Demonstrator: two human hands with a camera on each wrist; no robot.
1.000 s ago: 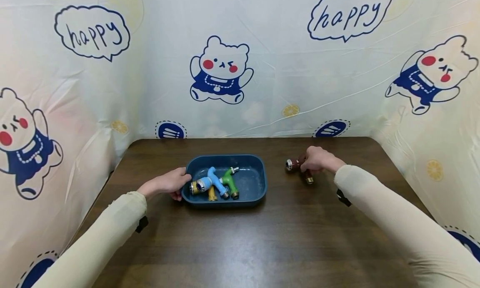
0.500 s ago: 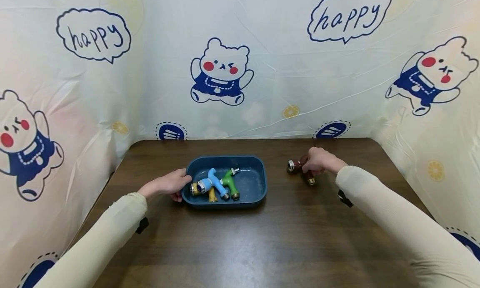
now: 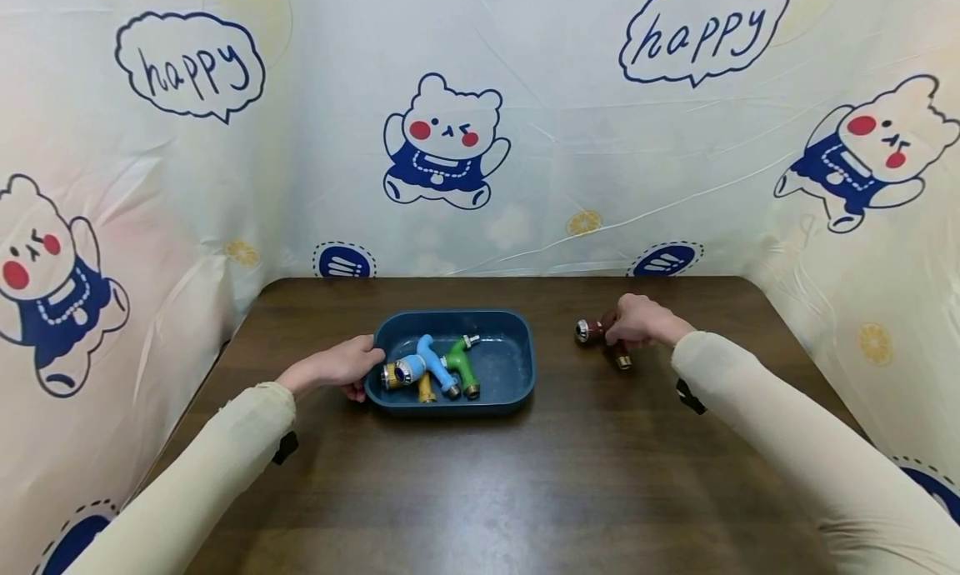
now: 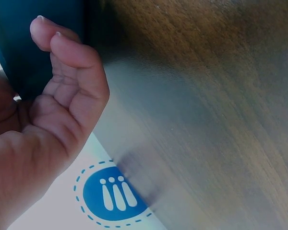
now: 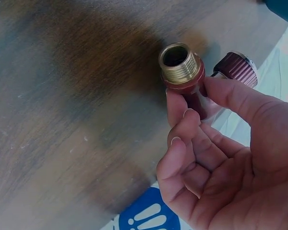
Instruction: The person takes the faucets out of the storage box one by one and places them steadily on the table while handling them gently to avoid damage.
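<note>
While the left arm reaches forward in its pale sleeve (image 3: 202, 467), the left hand (image 3: 343, 364) grips the left end of a dark blue tray (image 3: 498, 362), its fingers bent by the outer wall. The right arm stretches out too, and the right hand (image 3: 637, 318) pinches a dark red tap (image 3: 589, 332) between thumb and forefinger, the remaining fingers loosely curled. This tap is to the right of the tray, well apart from it; whether it touches the brown table (image 3: 480, 483) is hard to tell. From the head view, the hand covers part of the tap. Inside the tray, a light blue tap (image 3: 429, 360) hides much of a yellow tap (image 3: 425, 389), beside a green tap (image 3: 461, 368). The left wrist view cuts off that hand at its edge.
</note>
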